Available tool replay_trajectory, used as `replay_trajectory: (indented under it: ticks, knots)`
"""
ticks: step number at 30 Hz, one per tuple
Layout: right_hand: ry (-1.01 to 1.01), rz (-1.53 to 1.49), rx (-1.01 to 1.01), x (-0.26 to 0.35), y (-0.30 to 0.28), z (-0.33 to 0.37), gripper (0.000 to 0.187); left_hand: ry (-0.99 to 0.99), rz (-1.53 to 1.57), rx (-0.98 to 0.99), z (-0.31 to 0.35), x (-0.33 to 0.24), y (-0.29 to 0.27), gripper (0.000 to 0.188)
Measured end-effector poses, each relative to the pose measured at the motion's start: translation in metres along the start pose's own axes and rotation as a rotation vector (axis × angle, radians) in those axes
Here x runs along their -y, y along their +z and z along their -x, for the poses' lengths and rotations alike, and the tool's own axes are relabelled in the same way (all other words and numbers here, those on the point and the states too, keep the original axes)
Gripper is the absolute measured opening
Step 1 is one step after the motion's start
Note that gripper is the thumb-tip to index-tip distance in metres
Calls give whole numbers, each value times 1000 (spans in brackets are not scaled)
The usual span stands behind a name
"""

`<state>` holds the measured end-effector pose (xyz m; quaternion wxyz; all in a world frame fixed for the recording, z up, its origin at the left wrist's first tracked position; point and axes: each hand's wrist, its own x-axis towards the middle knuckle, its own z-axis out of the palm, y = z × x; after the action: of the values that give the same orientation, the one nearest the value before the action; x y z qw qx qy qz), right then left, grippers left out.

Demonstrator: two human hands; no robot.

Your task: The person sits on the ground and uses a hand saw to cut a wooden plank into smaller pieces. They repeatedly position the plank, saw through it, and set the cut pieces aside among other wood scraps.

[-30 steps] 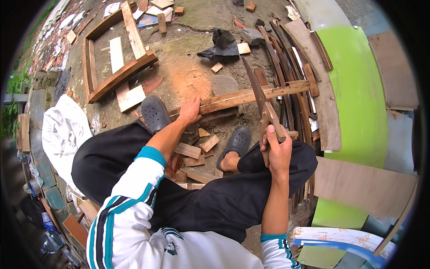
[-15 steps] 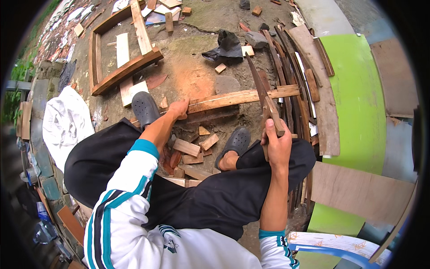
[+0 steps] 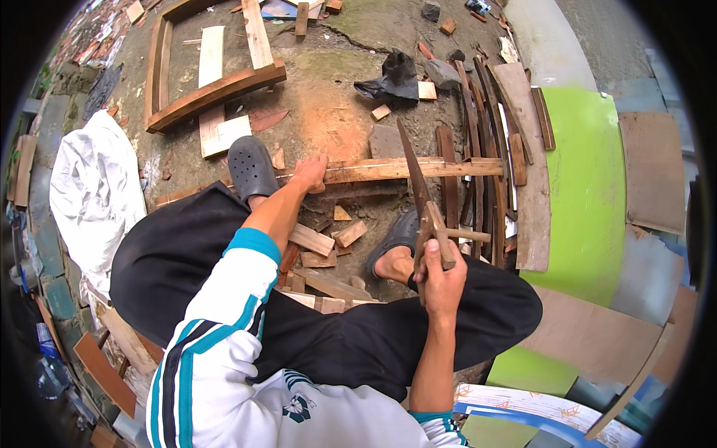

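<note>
A long wooden batten (image 3: 373, 171) lies crosswise in front of me, with a pale line along its top. My left hand (image 3: 310, 173) is closed on it beside my left clog (image 3: 252, 168), which is at the batten's left part. My right hand (image 3: 442, 280) grips the wooden handle of a handsaw (image 3: 420, 179) above my right knee. The saw's blade points away from me and crosses over the batten right of the middle; whether its teeth touch the wood I cannot tell. Beneath the batten is a dark block (image 3: 366, 188).
Short wood offcuts (image 3: 349, 234) lie between my feet. A wooden frame (image 3: 216, 95) is at the far left, near a white cloth (image 3: 93, 194). Long dark strips (image 3: 489, 149) and a green panel (image 3: 586, 194) line the right. Black plastic (image 3: 392, 78) lies ahead.
The handsaw and my right hand have moved left and nearer to me, so the blade crosses the batten farther left. My left hand stays on the batten. The view has shifted slightly.
</note>
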<state>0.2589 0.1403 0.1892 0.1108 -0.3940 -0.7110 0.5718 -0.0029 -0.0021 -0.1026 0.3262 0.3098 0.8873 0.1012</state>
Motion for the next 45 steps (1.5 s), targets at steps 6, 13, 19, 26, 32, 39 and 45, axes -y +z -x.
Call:
replay_trajectory:
  ticks: [6,13,19,26,32,39,45]
  knots:
    - [58,263,60,-27,47,6,44,1,6,-18,0,3,3,62]
    - [-73,338,64,-62,62,5,37,35,41,-16,1,6,2,64]
    - [-110,310,53,-65,74,4,25,47,55,-5,5,5,0,76]
    - [-18,318,100,-75,82,18,27,34,251,-104,0,5,7,76]
    - [5,162,-3,-75,88,23,42,-8,392,-148,-10,15,16,55]
    - [130,-341,-63,-81,64,7,40,-149,687,-226,-19,24,15,50]
    - [129,-430,-107,-74,47,1,43,-160,714,-396,-17,10,15,50]
